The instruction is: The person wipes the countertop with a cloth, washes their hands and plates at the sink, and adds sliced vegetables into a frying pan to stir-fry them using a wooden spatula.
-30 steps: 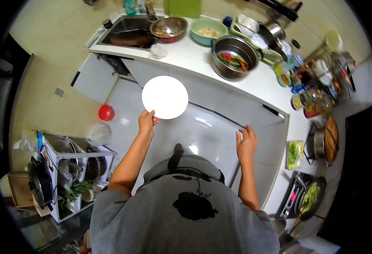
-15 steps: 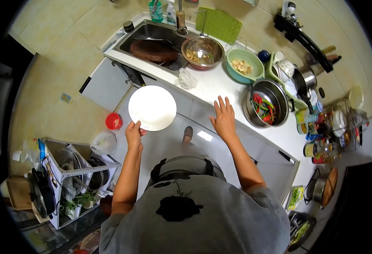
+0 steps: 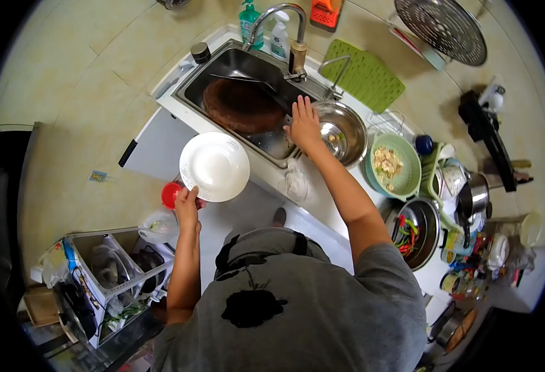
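A white plate is held by its near edge in my left hand, in front of the sink cabinet. My right hand reaches over the right edge of the sink, fingers stretched out, beside a metal bowl with a few food scraps inside. Whether my right hand touches the bowl's rim I cannot tell. In the sink lies a round brown board with a dark long-handled tool across it. The faucet stands just behind my right hand.
On the counter are a crumpled plastic bag, a green basin of pale food pieces and a metal pot with red and green peppers. A green mat leans on the wall. A rack and red container are at left.
My right hand has moved forward and left from the counter's front to the sink edge. The view has shifted, and the plate is tilted differently in my left hand.
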Available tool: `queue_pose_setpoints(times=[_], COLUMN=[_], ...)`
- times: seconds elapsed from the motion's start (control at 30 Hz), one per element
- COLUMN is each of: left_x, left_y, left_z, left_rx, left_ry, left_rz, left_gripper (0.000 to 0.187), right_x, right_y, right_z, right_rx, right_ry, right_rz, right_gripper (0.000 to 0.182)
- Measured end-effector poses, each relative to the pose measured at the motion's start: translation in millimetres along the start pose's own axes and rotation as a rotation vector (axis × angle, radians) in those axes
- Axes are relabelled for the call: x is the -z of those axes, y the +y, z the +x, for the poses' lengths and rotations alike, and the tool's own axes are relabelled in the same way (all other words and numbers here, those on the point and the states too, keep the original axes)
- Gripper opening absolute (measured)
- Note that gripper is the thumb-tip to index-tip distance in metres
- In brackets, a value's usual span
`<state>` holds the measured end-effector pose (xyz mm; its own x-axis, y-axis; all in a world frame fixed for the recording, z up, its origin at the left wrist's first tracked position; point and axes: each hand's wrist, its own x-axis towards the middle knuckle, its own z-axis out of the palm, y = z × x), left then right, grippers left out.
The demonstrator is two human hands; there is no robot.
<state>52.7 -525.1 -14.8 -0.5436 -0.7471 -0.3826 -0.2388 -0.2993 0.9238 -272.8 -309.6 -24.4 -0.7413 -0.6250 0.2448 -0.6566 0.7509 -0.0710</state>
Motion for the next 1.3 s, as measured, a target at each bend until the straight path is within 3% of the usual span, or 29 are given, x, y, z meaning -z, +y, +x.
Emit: queue_pose_setpoints(times=[0.23,0.43,0.57,0.6,0.7,0.77,0.83,0.93,1.03,1.23,1.3], left_x=[-24.4,-63.6,-93.9,-102.7,-126.0,-137.6,-145.7,-157.4,-170.0,-172.6,-164.3], left_y=[36.5,82.9,105.6,111.9,118.7,109.4,97.8,85.5,94.3,110.5,117.3], left_z=[91.5,203.8,269.3,281.5,308.8,324.0,333.0,332.6,317.5,342.9,350.0], left_rx=[0.046,0.013,0.026,0.011,0.087,0.158,0.219,0.308,0.279,0.067,0.016], left_ry=[-0.104,-0.302,-0.486,-0.527,-0.608,-0.631,-0.651,-0.684,-0.732,-0.608,-0.609], left_rz=[0.037,0.187,0.249,0.269,0.236,0.246,0.231,0.169,0.131,0.182,0.237], left_gripper=[0.019,0.019,0.017,0.018,0.018,0.017,0.016,0.015,0.018,0.017,0.015], right_x=[-69.4,-118.4,-142.2,-142.4,-119.6,-124.6,-103.5,-105.8,-124.1,-111.9,-102.6], right_y=[6.6,20.1,32.8,30.5,4.0,-8.2,-42.7,-79.3,-108.1,-121.5,-104.5], right_z=[127.3,155.2,159.2,163.3,177.5,181.3,189.6,196.3,198.5,170.0,159.2], right_rx=[-0.129,-0.180,-0.219,-0.261,-0.465,-0.500,-0.529,-0.367,-0.404,0.061,0.070], right_ry=[-0.234,-0.424,-0.593,-0.599,-0.233,0.126,0.311,0.288,0.138,-0.137,-0.215], right_rz=[-0.158,-0.349,-0.554,-0.488,0.129,0.511,0.618,0.416,0.268,0.677,0.558], right_gripper=[0.083,0.088,0.062,0.054,0.050,0.047,0.040,0.051,0.062,0.055,0.054])
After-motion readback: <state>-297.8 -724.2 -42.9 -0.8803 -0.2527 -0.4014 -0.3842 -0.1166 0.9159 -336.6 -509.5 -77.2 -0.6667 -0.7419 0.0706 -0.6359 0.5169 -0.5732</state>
